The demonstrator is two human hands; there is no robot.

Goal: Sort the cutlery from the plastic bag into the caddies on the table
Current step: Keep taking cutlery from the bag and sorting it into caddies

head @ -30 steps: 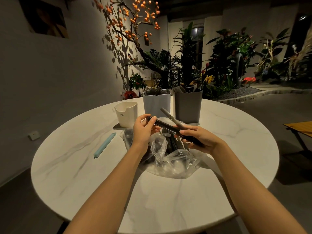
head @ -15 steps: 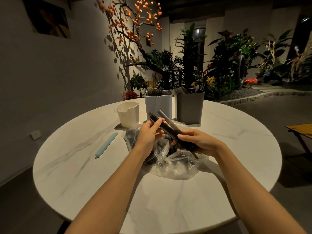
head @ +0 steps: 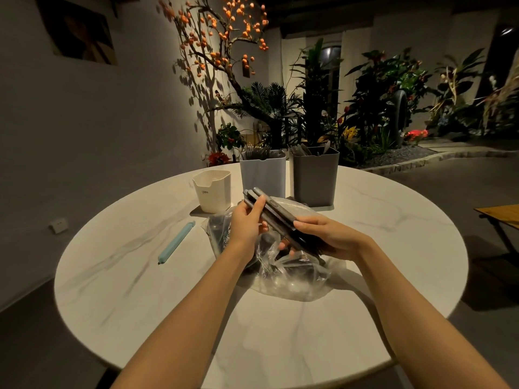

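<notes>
Dark grey slim cutlery handles (head: 276, 217), bundled: right hand (head: 327, 238) fingers curled round lower ends, left hand (head: 247, 223) fingertips pinching upper ends, above clear plastic bag (head: 295, 276). Judged stiff, light, slippery; grip mid-handle.

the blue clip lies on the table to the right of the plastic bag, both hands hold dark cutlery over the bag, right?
Not quite: the head view shows the blue clip lying to the left of the plastic bag, not the right. The rest holds: the left hand and right hand hold the dark cutlery over it.
</notes>
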